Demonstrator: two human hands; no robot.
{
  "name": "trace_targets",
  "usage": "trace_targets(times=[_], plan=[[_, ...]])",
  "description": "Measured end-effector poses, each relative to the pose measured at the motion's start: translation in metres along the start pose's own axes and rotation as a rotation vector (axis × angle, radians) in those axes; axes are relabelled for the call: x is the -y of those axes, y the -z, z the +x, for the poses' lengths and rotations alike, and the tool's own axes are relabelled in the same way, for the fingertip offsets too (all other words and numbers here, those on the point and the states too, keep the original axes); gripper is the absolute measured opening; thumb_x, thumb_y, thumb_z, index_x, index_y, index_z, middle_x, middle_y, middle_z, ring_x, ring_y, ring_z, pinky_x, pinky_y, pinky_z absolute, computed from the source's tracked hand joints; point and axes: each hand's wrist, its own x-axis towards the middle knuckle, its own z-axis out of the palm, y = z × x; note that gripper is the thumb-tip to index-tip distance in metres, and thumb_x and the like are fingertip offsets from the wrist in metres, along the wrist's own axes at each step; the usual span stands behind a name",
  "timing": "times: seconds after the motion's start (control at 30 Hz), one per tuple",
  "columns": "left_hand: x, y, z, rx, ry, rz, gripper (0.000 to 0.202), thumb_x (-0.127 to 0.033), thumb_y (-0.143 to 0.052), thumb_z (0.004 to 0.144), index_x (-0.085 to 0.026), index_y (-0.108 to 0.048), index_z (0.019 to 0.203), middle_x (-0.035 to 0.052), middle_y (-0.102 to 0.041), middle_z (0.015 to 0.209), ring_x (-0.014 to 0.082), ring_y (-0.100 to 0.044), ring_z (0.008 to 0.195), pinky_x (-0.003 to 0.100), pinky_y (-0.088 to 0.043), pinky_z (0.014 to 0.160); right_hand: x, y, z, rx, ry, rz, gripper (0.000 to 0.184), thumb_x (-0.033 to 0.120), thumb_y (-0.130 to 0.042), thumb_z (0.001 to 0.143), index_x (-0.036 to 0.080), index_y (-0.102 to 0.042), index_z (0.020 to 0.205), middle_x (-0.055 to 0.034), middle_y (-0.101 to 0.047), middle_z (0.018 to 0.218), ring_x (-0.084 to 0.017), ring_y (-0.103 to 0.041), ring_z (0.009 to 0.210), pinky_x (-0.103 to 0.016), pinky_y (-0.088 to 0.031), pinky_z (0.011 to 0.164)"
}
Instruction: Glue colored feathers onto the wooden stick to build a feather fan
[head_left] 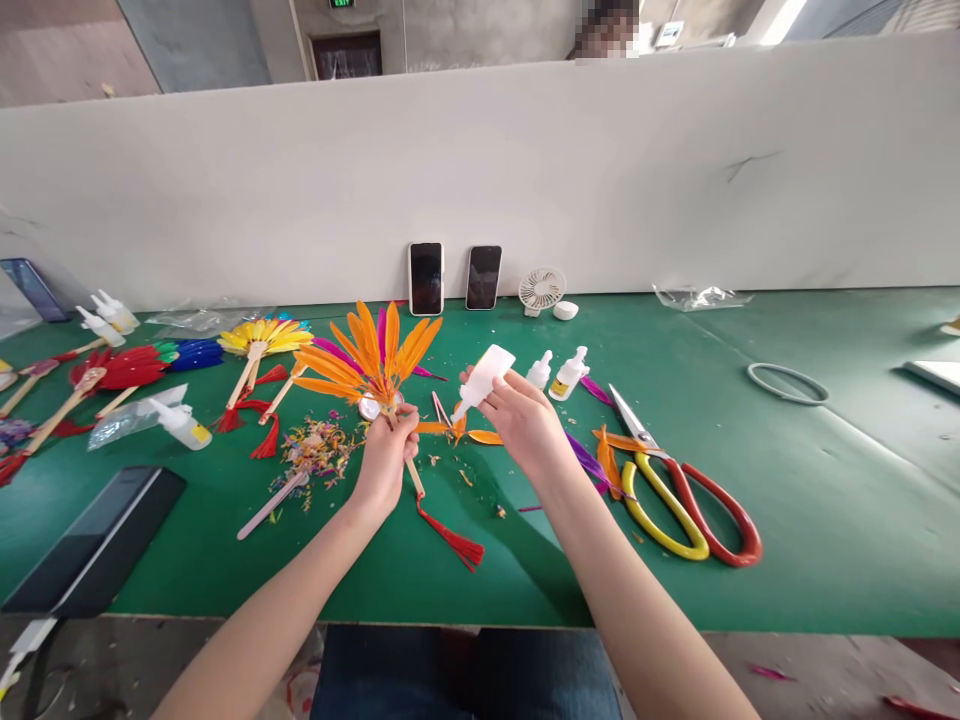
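Note:
My left hand (386,455) is closed round the wooden handle of an orange feather fan (375,350), which is held upright with its feathers spread. From the handle's lower end hangs a red tassel (457,540). In my right hand (521,415) is a white glue bottle (484,378), tilted so that its nozzle points down and left, apart from the fan. Loose orange feathers (486,437) and tweezers (441,408) lie on the table between the hands. Behind the left hand, a small round white dish (370,407) is partly hidden.
Large scissors (675,480) with yellow and red handles lie to the right. Two more glue bottles (568,375) stand behind my right hand. Finished-looking fans (259,345), dried petals (319,447) and a power bank (94,540) are on the left. Two phones (426,280) lean against the white partition (300,190).

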Motion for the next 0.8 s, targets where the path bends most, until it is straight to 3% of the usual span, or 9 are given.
trace_targets(times=[0.2, 0.47, 0.8], plan=[[-0.0004, -0.0002, -0.0004, -0.002, -0.001, 0.005, 0.017, -0.017, -0.066, 0.060, -0.016, -0.051, 0.068, -0.0073, -0.039, 0.051, 0.0012, -0.031, 0.040, 0.016, -0.019, 0.038, 0.0019, 0.0025, -0.0008, -0.042, 0.036, -0.048, 0.027, 0.037, -0.072, 0.054, 0.022, -0.064, 0.075, -0.0023, -0.066, 0.078, -0.021, -0.062, 0.083, -0.037, -0.049, 0.076], [-0.0028, -0.0041, -0.0030, -0.001, -0.011, 0.046, 0.014, -0.016, -0.065, 0.063, -0.016, -0.051, 0.066, -0.0080, -0.037, 0.050, 0.0014, -0.031, 0.039, 0.017, -0.018, 0.038, -0.0035, 0.0048, 0.0010, -0.174, 0.051, 0.051, 0.025, 0.025, -0.074, 0.053, 0.021, -0.050, 0.056, 0.0055, -0.056, 0.062, -0.010, -0.053, 0.064, -0.026, -0.044, 0.065], [0.0023, -0.0015, -0.0002, 0.024, -0.007, 0.010, 0.014, -0.018, -0.066, 0.065, -0.015, -0.052, 0.068, -0.0078, -0.039, 0.049, 0.0012, -0.031, 0.038, 0.016, -0.019, 0.038, -0.0027, 0.0011, 0.0005, -0.173, 0.015, 0.089, 0.026, 0.024, -0.074, 0.051, 0.020, -0.048, 0.056, 0.0049, -0.059, 0.064, -0.010, -0.056, 0.066, -0.025, -0.046, 0.064]])
